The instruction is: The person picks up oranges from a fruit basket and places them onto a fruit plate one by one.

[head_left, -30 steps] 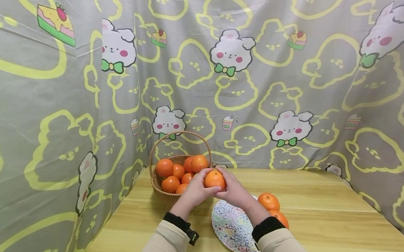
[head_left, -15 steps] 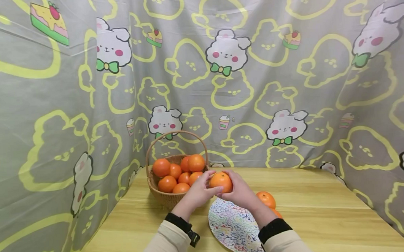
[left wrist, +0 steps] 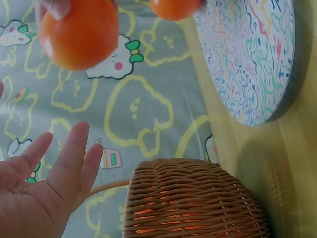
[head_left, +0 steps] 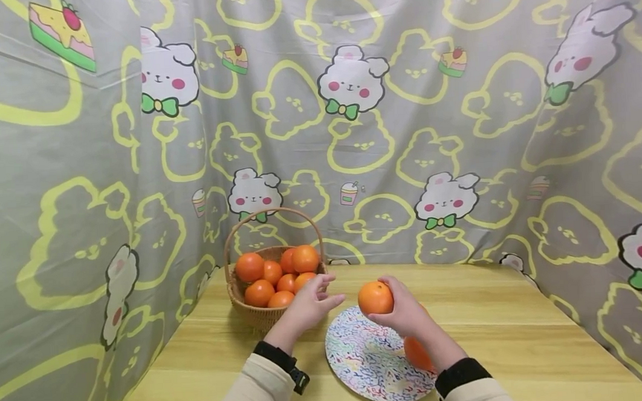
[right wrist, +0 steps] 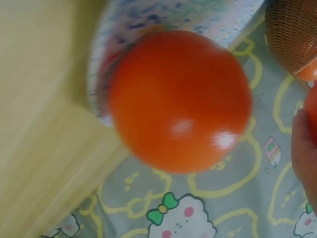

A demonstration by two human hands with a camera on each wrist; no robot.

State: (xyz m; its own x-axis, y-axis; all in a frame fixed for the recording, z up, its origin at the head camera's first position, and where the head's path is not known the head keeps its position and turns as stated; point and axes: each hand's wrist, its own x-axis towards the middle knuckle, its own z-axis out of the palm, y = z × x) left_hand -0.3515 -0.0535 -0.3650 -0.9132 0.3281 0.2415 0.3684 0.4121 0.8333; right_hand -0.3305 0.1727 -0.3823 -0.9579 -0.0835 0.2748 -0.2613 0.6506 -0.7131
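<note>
My right hand (head_left: 405,311) grips an orange (head_left: 375,297) above the far part of a round plate (head_left: 361,350) with a multicoloured squiggle pattern. The left hand (head_left: 306,305) holds nothing; its fingers are spread beside a handled wicker basket (head_left: 259,319) heaped with several oranges (head_left: 260,293). In the left wrist view, the gripped orange (left wrist: 81,37) is apart from the left fingers (left wrist: 69,153). On the plate's right side sits another orange (head_left: 418,354), partly covered by the right forearm and large in the right wrist view (right wrist: 181,101). A further one is mostly hidden behind that arm.
A light wooden table (head_left: 503,348) carries the basket at the back left and the plate in front. Grey curtains (head_left: 372,137) printed with yellow outlines and white bunnies hang behind the table and along its sides. The basket's tall arched handle (head_left: 275,210) stands upright.
Both hands held the orange between them; the left hand has since let go. My right hand has carried the orange rightward, away from the basket. The head view has turned slightly right.
</note>
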